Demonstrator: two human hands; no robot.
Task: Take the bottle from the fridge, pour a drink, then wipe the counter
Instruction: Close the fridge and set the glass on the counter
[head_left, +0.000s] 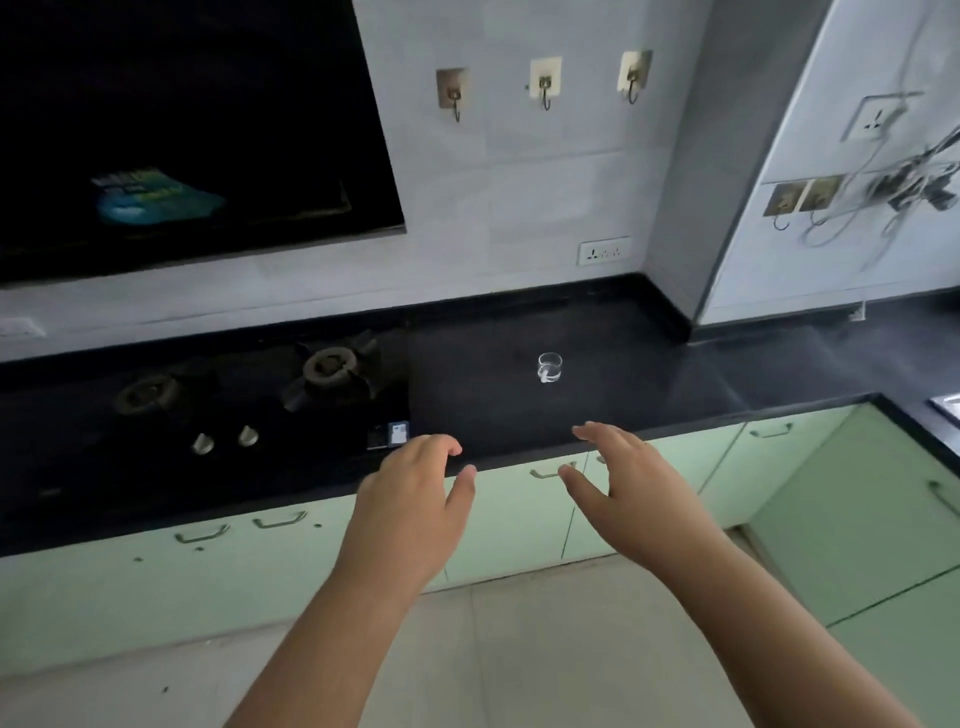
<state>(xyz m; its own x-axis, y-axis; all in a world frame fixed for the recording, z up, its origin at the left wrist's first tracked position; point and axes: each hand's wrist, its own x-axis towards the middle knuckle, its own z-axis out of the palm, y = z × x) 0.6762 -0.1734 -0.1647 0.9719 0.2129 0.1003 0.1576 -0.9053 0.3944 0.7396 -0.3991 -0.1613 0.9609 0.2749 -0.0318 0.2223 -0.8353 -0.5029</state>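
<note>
A small clear glass (549, 368) stands upright on the black counter (649, 384), to the right of the stove. Both my hands are stretched out in front of the counter's front edge, below the glass. My left hand (415, 493) holds nothing, its fingers slightly curled and apart. My right hand (623, 478) is empty too, fingers spread and pointing left. Neither hand touches the glass or the counter. No bottle, fridge or cloth is in view.
A black gas stove (249, 410) with two burners and two knobs fills the counter's left part, under a dark chimney hood (182, 130). Pale green cabinets (519, 519) run below the counter, which turns a corner at the right. Wall hooks (545, 85) and sockets (604, 252) sit behind.
</note>
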